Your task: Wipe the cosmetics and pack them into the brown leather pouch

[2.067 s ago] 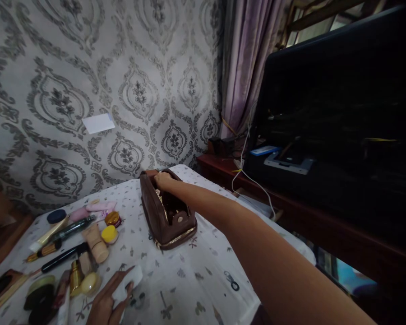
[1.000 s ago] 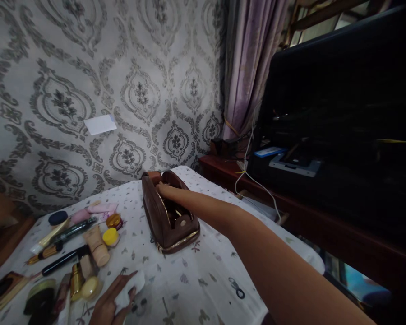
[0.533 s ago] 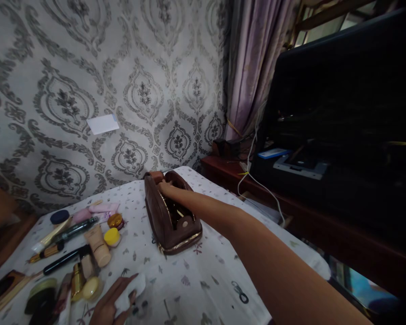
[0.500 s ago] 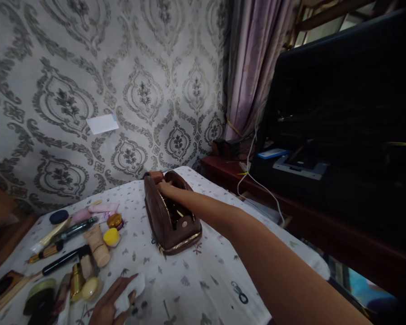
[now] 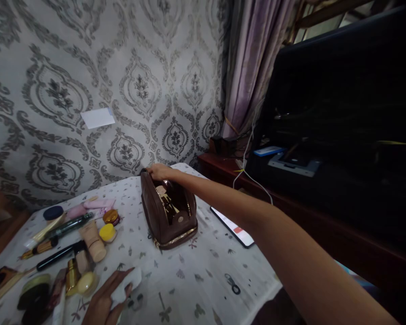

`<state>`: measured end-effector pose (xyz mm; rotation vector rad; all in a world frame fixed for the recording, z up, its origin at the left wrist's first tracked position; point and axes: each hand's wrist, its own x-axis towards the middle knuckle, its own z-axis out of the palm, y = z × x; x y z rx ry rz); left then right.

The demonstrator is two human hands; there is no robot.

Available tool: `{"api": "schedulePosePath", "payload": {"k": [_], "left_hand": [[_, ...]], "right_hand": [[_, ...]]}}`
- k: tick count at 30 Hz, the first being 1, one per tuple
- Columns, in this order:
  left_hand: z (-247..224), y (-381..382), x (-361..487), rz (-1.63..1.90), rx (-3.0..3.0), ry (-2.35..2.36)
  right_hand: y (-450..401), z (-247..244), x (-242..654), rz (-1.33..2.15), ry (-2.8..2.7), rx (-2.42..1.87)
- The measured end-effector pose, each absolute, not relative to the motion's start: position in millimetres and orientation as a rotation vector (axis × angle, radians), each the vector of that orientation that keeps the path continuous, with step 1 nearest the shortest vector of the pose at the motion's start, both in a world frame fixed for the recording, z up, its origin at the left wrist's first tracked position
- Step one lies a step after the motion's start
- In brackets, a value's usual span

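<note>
A brown bag [image 5: 154, 221] with a gold zipper stands unzipped on the patterned white cloth. My right hand [image 5: 159, 172] is at the bag's far top edge, its fingers closed around the rim or handle there; the fingertips are partly hidden. Below and left of the bag, my left hand [image 5: 104, 298] holds a crumpled white tissue [image 5: 126, 285] between its fingers, low over the cloth. Just left of that hand lie a round cream-coloured jar [image 5: 87, 283] and a gold bottle [image 5: 72, 276]. Inside the bag, shiny gold-coloured parts show.
Cosmetics spread over the left side include a beige tube [image 5: 93, 241], a yellow-lidded jar [image 5: 107, 232] and a green bottle [image 5: 69, 225]. A phone [image 5: 235, 228] lies right of the bag, under my right forearm. A large dark screen [image 5: 341, 113] and white cable [image 5: 245, 158] are at right.
My right hand has moved from inside the bag's opening up to its far top edge. The phone has come into view beside my forearm. My left hand still holds the tissue.
</note>
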<state>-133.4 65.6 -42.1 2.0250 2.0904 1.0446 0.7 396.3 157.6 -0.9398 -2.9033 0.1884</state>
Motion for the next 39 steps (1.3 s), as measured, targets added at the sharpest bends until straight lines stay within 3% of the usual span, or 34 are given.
{"api": "schedulePosePath", "payload": {"k": [5,16,26,39], "left_hand": [[-51,65,-138,1.055,2.112,2.089],[-62,64,-143,1.065,2.139,2.075],[-76,64,-152,1.062,2.257,2.058],[-54,64,-140,0.989,2.376,2.061]], "right_hand": [[395,174,19,0.195,-2.988,-0.99],[358,115,33,0.211,-3.138,-1.042],[374,125,25,0.109,-2.982,-1.176],[365,83,65,0.446,-2.651,-1.052]]}}
